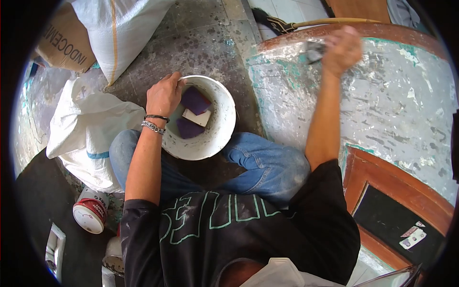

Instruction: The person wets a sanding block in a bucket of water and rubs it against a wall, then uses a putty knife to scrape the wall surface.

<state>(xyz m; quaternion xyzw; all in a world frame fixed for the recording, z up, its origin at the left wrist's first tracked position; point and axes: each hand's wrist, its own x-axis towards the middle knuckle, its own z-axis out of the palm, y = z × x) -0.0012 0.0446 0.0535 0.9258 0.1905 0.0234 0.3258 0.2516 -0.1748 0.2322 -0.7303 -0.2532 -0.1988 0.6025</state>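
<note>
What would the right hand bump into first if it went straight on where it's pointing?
Following the forearm, the right hand would probably meet the red-brown edge first, though blur and unclear depth make that hard to judge.

Soft, fairly even light fills the middle, palest on the sack at eleven o'clock and dimmest toward eight. Gentle shadow sits inside the bucket. Motion blur smears the right hand and tool at one o'clock. Wide-angle distortion stretches the edges, with black corners around.
</note>
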